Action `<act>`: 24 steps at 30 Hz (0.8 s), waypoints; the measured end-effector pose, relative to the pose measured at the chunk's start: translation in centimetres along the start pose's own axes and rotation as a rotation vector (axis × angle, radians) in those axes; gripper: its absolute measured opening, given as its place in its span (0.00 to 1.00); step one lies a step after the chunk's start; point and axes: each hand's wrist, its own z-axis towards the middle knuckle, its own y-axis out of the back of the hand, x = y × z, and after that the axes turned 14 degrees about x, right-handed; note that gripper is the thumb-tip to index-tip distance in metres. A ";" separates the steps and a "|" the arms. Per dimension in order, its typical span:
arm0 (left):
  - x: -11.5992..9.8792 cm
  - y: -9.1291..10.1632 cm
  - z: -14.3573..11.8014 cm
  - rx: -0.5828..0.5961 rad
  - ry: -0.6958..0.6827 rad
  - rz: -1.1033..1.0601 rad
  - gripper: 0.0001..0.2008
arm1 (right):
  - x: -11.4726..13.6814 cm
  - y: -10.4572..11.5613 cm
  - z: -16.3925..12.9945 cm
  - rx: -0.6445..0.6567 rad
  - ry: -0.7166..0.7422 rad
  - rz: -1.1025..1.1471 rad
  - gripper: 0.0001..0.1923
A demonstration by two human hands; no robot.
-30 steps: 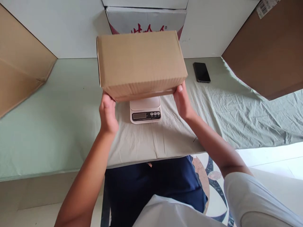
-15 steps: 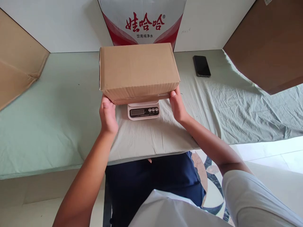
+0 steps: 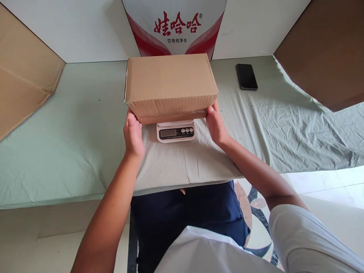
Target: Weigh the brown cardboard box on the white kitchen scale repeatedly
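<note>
Our bench (image 3: 71, 132) is draped in a wrinkled pale green cloth, against a white wall. We hold a plain brown corrugated cardboard box (image 3: 170, 85) over a small white digital kitchen scale (image 3: 175, 132); whether it rests there we cannot tell. Our left hand (image 3: 133, 134) and right hand (image 3: 216, 123) clamp its near corners, fingers mostly hidden beneath. Beyond our fingers stands a red-and-white carton (image 3: 176, 26) printed 娃哈哈 饮用纯净水. A black phone (image 3: 246, 76) lies beyond our right fingers.
</note>
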 end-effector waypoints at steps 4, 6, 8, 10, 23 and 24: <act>0.2 0.1 0.0 0.007 0.009 0.048 0.38 | 0.0 -0.3 0.0 -0.005 -0.022 -0.019 0.39; 0.2 0.1 0.0 0.009 0.018 0.054 0.39 | 0.1 -0.4 0.0 0.000 -0.029 -0.038 0.41; 0.3 0.2 0.0 0.008 0.027 0.050 0.40 | 0.3 -0.3 0.1 -0.010 -0.034 -0.045 0.41; 0.3 0.5 0.1 0.002 0.015 0.044 0.39 | 0.7 0.5 0.1 -0.059 -0.022 -0.003 0.41; 0.5 0.9 0.3 -0.011 -0.029 0.088 0.37 | 0.4 1.4 0.2 -0.110 -0.023 -0.092 0.42; 0.5 0.8 0.3 -0.013 -0.035 0.086 0.37 | 0.3 1.0 0.2 -0.097 -0.018 -0.091 0.42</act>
